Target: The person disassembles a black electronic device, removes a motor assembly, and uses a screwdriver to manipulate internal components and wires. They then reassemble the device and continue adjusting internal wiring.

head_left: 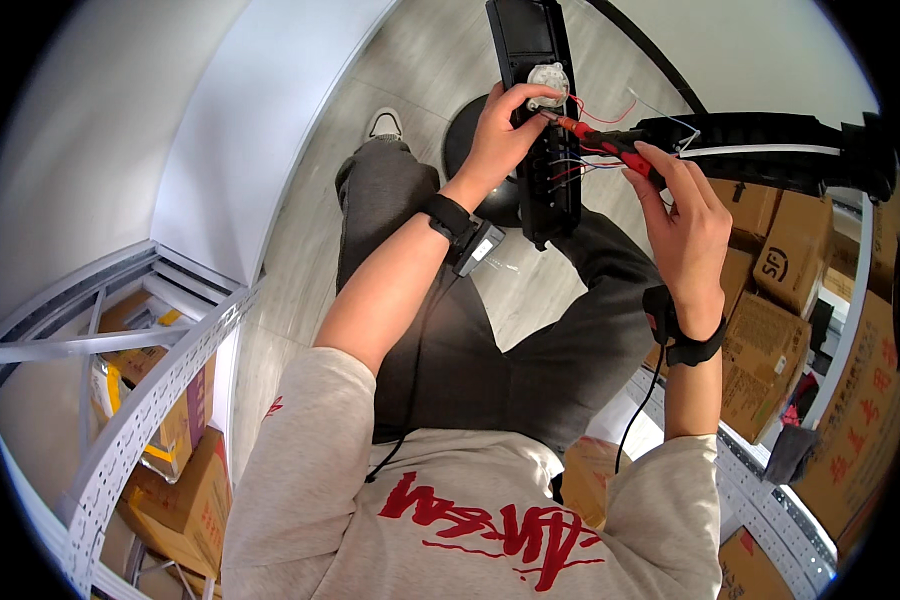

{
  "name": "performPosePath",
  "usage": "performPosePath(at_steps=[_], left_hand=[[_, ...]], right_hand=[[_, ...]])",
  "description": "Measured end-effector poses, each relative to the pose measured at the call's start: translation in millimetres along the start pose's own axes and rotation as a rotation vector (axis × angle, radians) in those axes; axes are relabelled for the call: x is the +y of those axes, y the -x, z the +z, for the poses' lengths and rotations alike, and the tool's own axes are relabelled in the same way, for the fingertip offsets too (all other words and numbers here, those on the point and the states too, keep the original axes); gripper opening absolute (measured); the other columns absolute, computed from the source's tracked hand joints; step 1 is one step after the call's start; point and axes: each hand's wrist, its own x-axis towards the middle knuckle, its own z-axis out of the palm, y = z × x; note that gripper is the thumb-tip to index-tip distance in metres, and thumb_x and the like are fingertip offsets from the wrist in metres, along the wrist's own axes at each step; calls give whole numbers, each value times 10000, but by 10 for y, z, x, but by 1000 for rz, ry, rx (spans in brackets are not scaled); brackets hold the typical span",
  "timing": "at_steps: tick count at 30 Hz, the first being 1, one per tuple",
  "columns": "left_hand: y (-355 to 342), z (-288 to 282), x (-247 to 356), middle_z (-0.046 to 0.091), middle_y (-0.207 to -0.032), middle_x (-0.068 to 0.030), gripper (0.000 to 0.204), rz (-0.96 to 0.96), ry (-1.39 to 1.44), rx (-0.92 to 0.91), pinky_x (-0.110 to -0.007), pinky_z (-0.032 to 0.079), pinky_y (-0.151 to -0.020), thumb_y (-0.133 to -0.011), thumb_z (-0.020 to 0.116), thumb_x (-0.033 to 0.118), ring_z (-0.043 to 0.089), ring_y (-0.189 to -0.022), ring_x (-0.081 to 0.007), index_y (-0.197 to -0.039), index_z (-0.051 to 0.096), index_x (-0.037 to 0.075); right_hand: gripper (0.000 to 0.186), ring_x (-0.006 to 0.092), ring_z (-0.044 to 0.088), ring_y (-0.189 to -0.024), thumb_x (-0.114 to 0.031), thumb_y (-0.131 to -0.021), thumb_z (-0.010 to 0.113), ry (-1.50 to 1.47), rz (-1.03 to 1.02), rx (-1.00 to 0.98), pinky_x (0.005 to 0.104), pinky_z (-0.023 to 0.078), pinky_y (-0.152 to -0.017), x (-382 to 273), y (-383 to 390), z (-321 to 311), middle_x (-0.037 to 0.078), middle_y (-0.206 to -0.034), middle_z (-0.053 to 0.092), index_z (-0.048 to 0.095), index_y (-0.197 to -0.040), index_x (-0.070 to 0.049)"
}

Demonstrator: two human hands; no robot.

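A long black plastic housing [537,35] stands upright between my knees, with a round whitish, motor-like part [548,84] set in it. My left hand [502,140] grips the housing's left edge; its index finger lies on the whitish part and its thumb is by the screwdriver's tip. My right hand [686,215] holds a red and black screwdriver [610,146] by its handle end. The tip points left into the housing, just below the whitish part. What it touches there is too small to tell. Thin red, blue and white wires [582,163] run out of the housing.
Another long black part with a white strip [765,150] reaches out at the right. A round black base [462,135] is on the floor behind the housing. Cardboard boxes [765,350] fill the right-hand rack, and a metal rack [150,400] with boxes stands left.
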Motion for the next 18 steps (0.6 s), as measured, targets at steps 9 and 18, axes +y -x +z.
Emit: performPosePath(at_steps=[9, 18], left_hand=[[-8, 8, 32, 604, -1089, -82, 310, 52, 5, 43, -338, 465, -931, -874, 621, -1, 573, -1030, -242, -1142, 692, 138], [-11, 16, 62, 597, -1080, -77, 310, 45, 0, 38, -345, 468, -928, -883, 608, -7, 572, -1022, -243, -1139, 697, 143]], right_hand=[[237, 267, 645, -692, -128, -850, 762, -22, 1, 16, 339, 515, -614, 16, -38, 54, 68, -863, 670, 699, -1077, -99], [220, 250, 620, -678, -103, -872, 714, 63, -173, -44, 335, 503, -600, 37, -217, -55, 54, -830, 629, 703, -1091, -117]])
